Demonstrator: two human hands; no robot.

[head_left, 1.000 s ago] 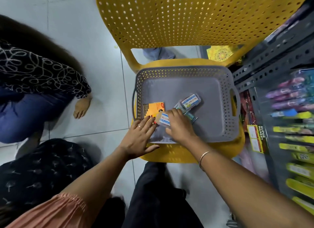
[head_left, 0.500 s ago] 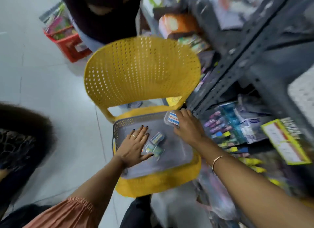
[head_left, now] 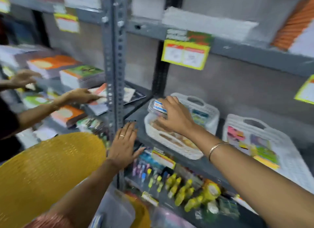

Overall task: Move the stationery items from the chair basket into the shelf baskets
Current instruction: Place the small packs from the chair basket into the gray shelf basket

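I see white lattice shelf baskets [head_left: 171, 141], grey shelf [head_left: 254, 54], yellow perforated chair [head_left: 47, 173], blue-and-white labelled packet [head_left: 158, 106], yellow price tags [head_left: 185, 55].

head cam, close, facing shelf [head_left: 195, 165] front.

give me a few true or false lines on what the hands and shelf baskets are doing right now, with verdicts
1. The right hand holds a small clear packet over the left white basket. True.
2. The left hand grips a packet too. False: it is open and flat, fingers spread, holding nothing, by the shelf post.
3. Both white baskets are empty. False: the left one has items in it, and the right basket holds colourful packs.
4. The right wrist wears a thin bangle. True.
5. The yellow chair shows at lower left. True.
6. The left hand wears no ring. False: a ring is on one finger.
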